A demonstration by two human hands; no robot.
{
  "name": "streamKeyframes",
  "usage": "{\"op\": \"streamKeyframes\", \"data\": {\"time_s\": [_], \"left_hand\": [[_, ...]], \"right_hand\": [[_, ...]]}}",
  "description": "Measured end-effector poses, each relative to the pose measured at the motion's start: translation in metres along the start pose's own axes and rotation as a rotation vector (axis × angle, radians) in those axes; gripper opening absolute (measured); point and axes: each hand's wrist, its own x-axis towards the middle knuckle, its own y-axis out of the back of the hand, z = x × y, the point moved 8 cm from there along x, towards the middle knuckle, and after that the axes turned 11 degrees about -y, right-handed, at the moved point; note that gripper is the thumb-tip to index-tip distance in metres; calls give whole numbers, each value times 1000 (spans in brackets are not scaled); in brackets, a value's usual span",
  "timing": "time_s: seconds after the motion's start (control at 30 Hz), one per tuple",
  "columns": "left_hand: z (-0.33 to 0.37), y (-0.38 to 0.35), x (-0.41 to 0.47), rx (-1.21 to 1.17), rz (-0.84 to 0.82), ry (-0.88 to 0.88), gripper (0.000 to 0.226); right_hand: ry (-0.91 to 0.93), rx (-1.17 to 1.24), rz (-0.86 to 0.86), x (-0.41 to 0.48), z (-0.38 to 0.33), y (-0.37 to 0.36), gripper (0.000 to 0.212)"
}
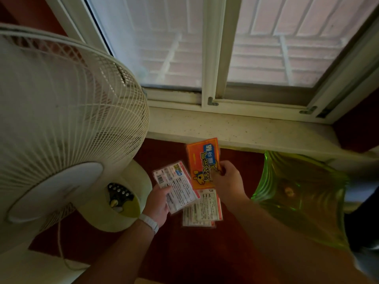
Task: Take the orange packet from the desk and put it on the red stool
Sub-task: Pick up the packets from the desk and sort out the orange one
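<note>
Right hand (224, 177) pinches the lower corner of the flat orange packet with the cartoon print (202, 160), thumb on its face, holding it over a dark red surface below the pale stone window sill (246, 130); whether that surface is the red stool, I cannot tell; left hand (158, 203), white band at the wrist, is closed on the edge of a white printed packet with a barcode (176, 187); a second white packet with red borders (205, 210) lies under both, whether it rests on the red surface or is held is unclear; the danger, as I judge it: a corner pinch on a slick wrapper can slip; the stack fanned between two hands may spill; just left, the big cream wire-grilled pedestal fan (61, 111) could catch a loose packet; at right a translucent green plastic bin (297, 193) gapes open, ready to swallow a drop
</note>
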Motion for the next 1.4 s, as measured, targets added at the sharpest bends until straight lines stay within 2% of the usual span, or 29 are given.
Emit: {"op": "streamKeyframes", "data": {"time_s": [0.03, 0.13, 0.2, 0.3, 0.5, 0.6, 0.73, 0.97, 1.07, 1.2, 1.33, 1.4], "left_hand": [[0, 2, -1, -10, -1, 0, 21], [-5, 6, -4, -52, -31, 22, 37], [-1, 2, -9, -43, -83, -8, 37], [0, -2, -14, -6, -151, -87, 26], [-7, 22, -11, 93, -13, -120, 27], [-11, 34, -8, 102, 42, -114, 16], [-15, 38, -5, 92, 57, -109, 15], [-23, 47, 9, 126, 79, -96, 16], [-25, 50, 12, 148, 77, -95, 20], [-26, 55, 15, 150, 52, -95, 26], [-28, 59, 15, 143, 56, -95, 26], [-29, 60, 14, 137, 63, -91, 25]], "right_hand": [[-22, 17, -26, -4, 0, -5, 10], [-125, 12, -180, -16, 11, -33, 12], [-172, -42, -235, -22, 21, -50, 12], [-192, -133, -245, -26, 36, -67, 13], [-162, -354, -187, -22, 51, -63, 18], [-209, -541, -86, -9, 68, -43, 34], [-245, -931, 0, 5, 89, -29, 68], [-296, -923, 15, 17, 98, -49, 106], [-305, -935, 30, 20, 92, -63, 116], [-382, -974, 32, 28, 92, -69, 113], [-434, -900, 14, 32, 94, -75, 83], [-422, -848, 3, 30, 96, -80, 75]]}}
